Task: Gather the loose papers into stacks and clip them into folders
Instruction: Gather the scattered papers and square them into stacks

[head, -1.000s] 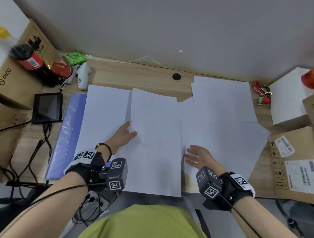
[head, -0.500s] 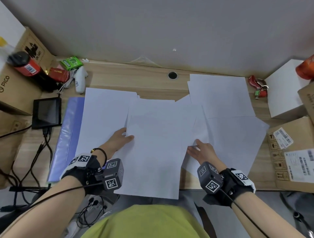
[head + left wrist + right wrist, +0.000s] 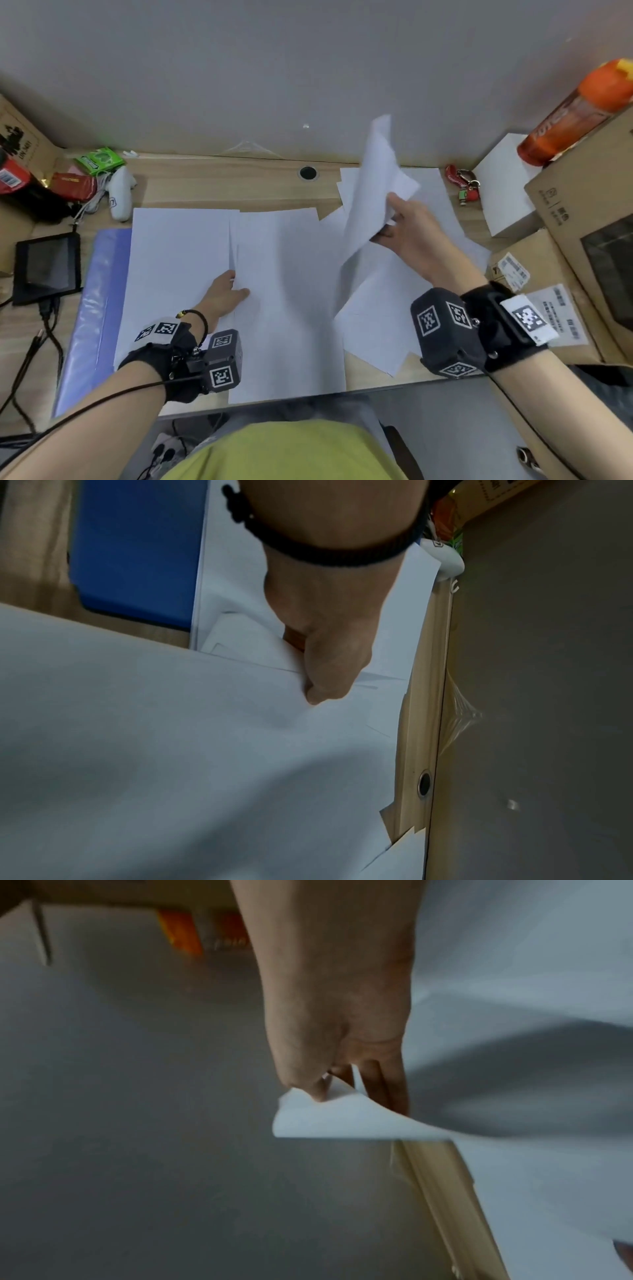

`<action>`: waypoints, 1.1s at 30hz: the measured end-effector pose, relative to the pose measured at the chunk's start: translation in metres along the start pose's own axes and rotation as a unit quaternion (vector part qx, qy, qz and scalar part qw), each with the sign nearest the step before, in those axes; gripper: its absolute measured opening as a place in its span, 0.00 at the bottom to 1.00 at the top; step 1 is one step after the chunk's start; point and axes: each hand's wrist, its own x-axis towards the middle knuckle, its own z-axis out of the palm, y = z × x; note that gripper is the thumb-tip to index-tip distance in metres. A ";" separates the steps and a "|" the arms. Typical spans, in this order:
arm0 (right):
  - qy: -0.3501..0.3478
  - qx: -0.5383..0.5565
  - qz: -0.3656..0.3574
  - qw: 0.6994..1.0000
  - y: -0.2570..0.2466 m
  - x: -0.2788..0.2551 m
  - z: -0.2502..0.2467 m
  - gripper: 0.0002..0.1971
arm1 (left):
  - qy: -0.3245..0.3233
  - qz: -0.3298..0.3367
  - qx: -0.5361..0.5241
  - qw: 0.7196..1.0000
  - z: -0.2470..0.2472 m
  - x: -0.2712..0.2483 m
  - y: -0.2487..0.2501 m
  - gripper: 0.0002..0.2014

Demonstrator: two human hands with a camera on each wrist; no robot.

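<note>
From the head camera this looks like early days: the right hand has one sheet pinched by its edge, thumb on top and fingers underneath, lifted clear of the desk so it curls up toward the wall. The left hand has its fingers tucked under the edge of the middle pile of papers, thumb lying on top, so I'd call that a light grip on the pile. More loose sheets sit fanned out below and beside the right fingers, not squared up. The blue folder lies flat well off to the far side of the left fingers, half under paper, and nothing looks clipped in yet, so stacking is partly done and all the clipping is left. Left wrist view: the thumb presses the pile's edge with fingers hidden beneath it, folder corner behind the wrist; I can't see any clip or how many sheets are in there. Right wrist view: blurry, but the thumb and fingers clearly nip the sheet's corner, and the rest of the sheet runs out of frame.
</note>
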 end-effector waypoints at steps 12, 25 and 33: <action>0.099 -0.127 0.012 0.987 0.028 0.033 -0.017 0.12 | -0.041 -0.019 0.030 0.999 -0.017 -0.011 -0.014 0.03; 0.066 -0.183 0.084 0.977 0.120 0.055 -0.006 0.17 | -0.108 -0.059 -0.077 0.989 -0.018 -0.015 0.011 0.17; -0.041 -0.098 0.184 0.977 0.146 0.048 -0.001 0.24 | -0.072 0.046 -0.010 0.996 -0.012 -0.014 0.006 0.26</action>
